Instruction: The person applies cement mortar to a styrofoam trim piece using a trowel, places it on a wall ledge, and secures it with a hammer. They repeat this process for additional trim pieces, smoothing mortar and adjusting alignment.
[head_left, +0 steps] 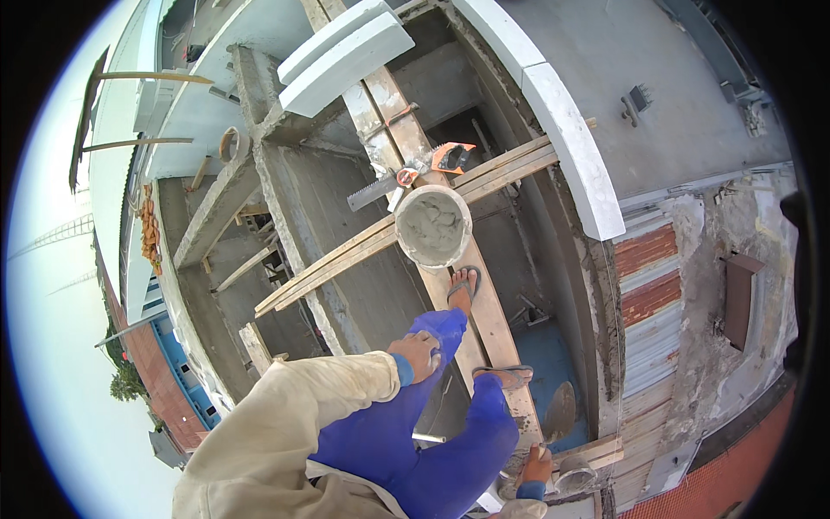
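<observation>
My left hand point(419, 355) rests at my left knee with its fingers curled against the blue trouser leg point(443, 333). Whether anything is inside those fingers is hidden. Low at the right, my right hand point(536, 468) is closed around the handle of a trowel, whose rounded grey blade point(560, 413) points away from me. A round bucket of wet grey mortar point(432, 227) stands on the planks just beyond my feet. Behind it lie a hand saw point(372, 192) and an orange-and-black saw handle point(452, 157).
My sandalled feet stand on narrow wooden planks point(493, 324) above open, deep wall bays. Crosswise battens point(346, 264) run beneath the bucket. White curved blocks point(571, 147) line the right wall top; two white blocks point(346, 60) lie across the far planks. A small container point(574, 477) sits beside my right hand.
</observation>
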